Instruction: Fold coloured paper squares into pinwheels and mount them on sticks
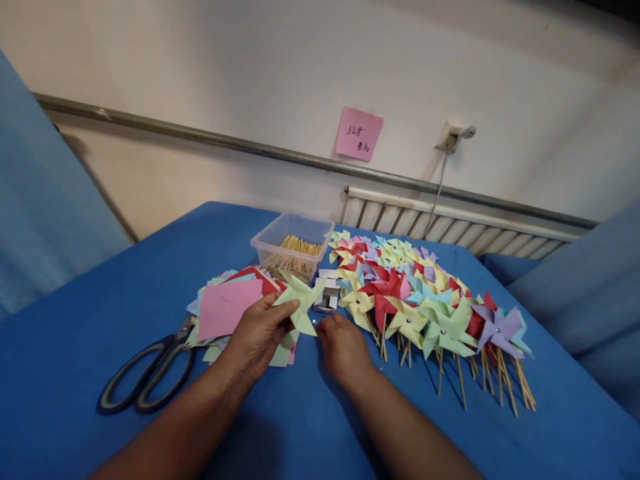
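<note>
One pinwheel [301,301], left hand [257,337] pinching it

Scissors [150,377] w/ dark handles lie at the left on the blue surface [100,300], just beside a stack of coloured paper squares [227,303], pink sheet on top. Clear plastic tub [293,243] holds wooden sticks [295,257]. To the right, rows of finished pinwheels [425,303] on sticks, mixed colours. Small white box [327,297] between tub & pinwheels. On the wall: pink sticky note [359,133], metal rail [250,148], white radiator [450,223].
</note>
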Tool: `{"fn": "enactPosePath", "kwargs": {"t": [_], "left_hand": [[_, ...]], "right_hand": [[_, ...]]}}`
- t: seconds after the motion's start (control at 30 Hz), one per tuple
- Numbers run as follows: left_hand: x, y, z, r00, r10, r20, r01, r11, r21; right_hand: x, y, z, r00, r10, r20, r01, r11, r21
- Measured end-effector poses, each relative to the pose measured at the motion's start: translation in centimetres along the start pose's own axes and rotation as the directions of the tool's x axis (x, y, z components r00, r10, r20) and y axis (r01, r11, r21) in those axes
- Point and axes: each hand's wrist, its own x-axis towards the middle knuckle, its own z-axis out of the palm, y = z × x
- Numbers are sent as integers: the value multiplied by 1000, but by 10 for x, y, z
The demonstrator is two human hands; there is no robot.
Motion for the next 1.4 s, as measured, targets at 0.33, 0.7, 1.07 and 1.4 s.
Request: {"fn": "enactPosePath", "kwargs": {"t": [0.33,0.7,1.07,1.4], "left_hand": [[0,0,-1,1000,8,13,-8,1000,16],[2,-2,-3,1000,14,26,-14,1000,-1],[-1,0,0,1000,7,6,-7,1000,5],[-1,-2,0,1000,-7,20,7,1000,11]], "right_hand": [[-7,22,-6,1000,7,5,-8,975,220],[-11,13,-7,997,57,51,-60,996,65],[-9,14,-7,998,41,49,-44,998,51],[-8,18,-9,996,-33,88,18,985,169]]}}
